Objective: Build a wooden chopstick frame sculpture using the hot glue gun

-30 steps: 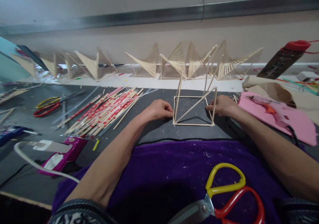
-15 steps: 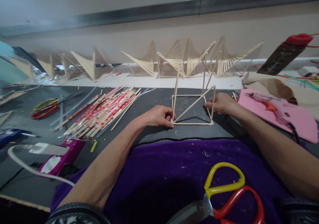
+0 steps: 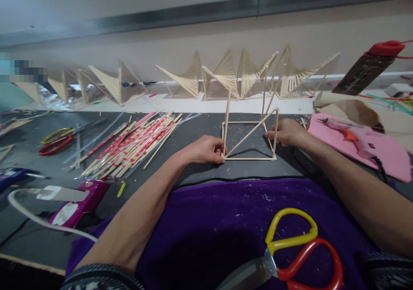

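Observation:
A frame of thin wooden sticks (image 3: 250,134) stands on the dark table (image 3: 200,131), a square base with uprights and one diagonal. My left hand (image 3: 204,149) pinches the frame's near left corner, fingers closed on the stick. On the right side of the frame my right hand (image 3: 285,131) has its fingers curled against the sticks. Left of my left hand lies a heap of loose sticks in red and white wrappers (image 3: 135,143).
Finished stick models (image 3: 245,77) line the white ledge at the back. Pink glue gun (image 3: 350,137) on a pink pad at right. Large scissors (image 3: 290,255) lie on the purple cloth in front; smaller scissors (image 3: 56,140) and a magenta tool (image 3: 75,202) at left.
My left hand slid from the frame's left edge down to its near left corner. The right hand stays on the right side. The view shifted slightly.

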A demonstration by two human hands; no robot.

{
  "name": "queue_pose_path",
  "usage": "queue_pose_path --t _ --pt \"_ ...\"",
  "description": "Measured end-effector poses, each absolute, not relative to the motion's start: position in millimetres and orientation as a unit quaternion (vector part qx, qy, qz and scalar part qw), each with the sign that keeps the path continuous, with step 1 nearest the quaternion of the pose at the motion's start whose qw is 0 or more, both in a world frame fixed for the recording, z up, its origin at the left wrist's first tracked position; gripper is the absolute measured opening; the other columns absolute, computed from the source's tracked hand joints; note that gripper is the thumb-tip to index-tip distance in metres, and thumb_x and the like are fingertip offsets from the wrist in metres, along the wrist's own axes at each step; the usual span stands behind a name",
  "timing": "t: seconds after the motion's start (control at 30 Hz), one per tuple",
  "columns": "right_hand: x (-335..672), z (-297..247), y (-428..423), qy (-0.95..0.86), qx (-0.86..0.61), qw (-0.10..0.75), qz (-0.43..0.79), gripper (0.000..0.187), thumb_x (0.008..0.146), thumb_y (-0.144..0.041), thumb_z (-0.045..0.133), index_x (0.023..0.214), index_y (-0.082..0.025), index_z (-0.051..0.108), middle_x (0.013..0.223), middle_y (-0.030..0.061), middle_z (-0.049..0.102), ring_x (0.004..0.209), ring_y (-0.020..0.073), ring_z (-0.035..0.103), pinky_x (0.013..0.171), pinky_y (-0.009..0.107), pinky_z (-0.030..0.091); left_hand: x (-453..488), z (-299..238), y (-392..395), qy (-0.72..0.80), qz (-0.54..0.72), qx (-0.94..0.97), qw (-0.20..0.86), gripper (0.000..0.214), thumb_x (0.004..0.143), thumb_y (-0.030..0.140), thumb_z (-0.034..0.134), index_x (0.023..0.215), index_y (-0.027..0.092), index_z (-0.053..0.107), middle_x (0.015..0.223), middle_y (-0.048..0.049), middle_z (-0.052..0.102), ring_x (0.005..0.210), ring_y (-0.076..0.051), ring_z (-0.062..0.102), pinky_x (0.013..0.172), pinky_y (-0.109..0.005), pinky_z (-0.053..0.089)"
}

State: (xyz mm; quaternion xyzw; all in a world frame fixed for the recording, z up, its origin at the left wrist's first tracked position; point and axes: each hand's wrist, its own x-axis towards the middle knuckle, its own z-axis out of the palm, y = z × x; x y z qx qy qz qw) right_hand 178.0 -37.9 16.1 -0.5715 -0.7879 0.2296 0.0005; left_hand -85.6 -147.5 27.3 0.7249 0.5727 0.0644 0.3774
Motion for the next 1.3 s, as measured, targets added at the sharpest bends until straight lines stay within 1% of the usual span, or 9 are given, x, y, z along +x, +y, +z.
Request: queue_pose_path --t 0.27,0.47,0.63,1.0,1.17,1.3 --pt "178.0 17.3 -38.3 -0.791 -0.566 0.001 0.231 0.032 0.081 -0.039 0.057 0.06 -0.017 0.064 0.046 0.0005 0.058 0.043 0.0125 0.056 0.048 0.025 0.038 -83.9 26.8 -147.9 0.582 0.07 0.721 0.369 0.019 0.066 0.02 0.064 0.085 0.016 0.064 0.059 0.0062 0.055 0.055 -0.009 0.048 0.055 -0.021 0.031" --pt "178.4 16.0 -38.6 -0.788 -0.57 0.012 0.232 0.032 0.081 -0.041 0.058 0.06 -0.017 0.065 0.045 0.0006 0.057 0.042 0.0125 0.055 0.047 0.025 0.037 -83.5 26.3 -148.1 0.584 0.075 0.729 0.35 0.02 0.065 0.02 0.064 0.085 0.017 0.066 0.059 0.0054 0.056 0.057 -0.01 0.05 0.055 -0.021 0.032" --pt "178.6 16.4 -39.2 -0.784 -0.572 0.013 0.239 0.031 0.081 -0.039 0.058 0.06 -0.016 0.065 0.046 0.0009 0.057 0.042 0.0122 0.054 0.047 0.024 0.038 -84.0 25.3 -147.4 0.586 0.074 0.732 0.339 0.021 0.065 0.02 0.063 0.086 0.017 0.066 0.06 0.0049 0.058 0.058 -0.01 0.051 0.056 -0.022 0.033" --pt "179.6 16.1 -39.0 -0.786 -0.563 0.021 0.254 0.03 0.08 -0.039 0.059 0.06 -0.016 0.064 0.051 0.0018 0.061 0.041 0.0115 0.055 0.047 0.024 0.04 -83.6 27.9 -148.3 0.578 0.073 0.728 0.363 0.02 0.066 0.019 0.063 0.085 0.016 0.064 0.059 0.0059 0.056 0.055 -0.009 0.049 0.055 -0.021 0.031" --pt "180.3 13.1 -37.2 -0.788 -0.563 0.02 0.249 0.031 0.081 -0.04 0.058 0.061 -0.016 0.064 0.051 0.0019 0.061 0.041 0.0117 0.055 0.047 0.024 0.039 -87.8 25.2 -146.0 0.564 0.07 0.727 0.385 0.026 0.066 0.022 0.064 0.092 0.016 0.065 0.059 0.0066 0.055 0.058 -0.01 0.051 0.058 -0.022 0.033" --pt "179.9 13.1 -37.2 -0.788 -0.564 0.018 0.248 0.031 0.081 -0.041 0.058 0.061 -0.017 0.063 0.05 0.0009 0.06 0.042 0.0117 0.055 0.048 0.024 0.039 -86.1 26.4 -146.0 0.566 0.057 0.734 0.372 0.022 0.066 0.023 0.064 0.087 0.017 0.065 0.059 0.0063 0.055 0.058 -0.01 0.051 0.057 -0.022 0.033"
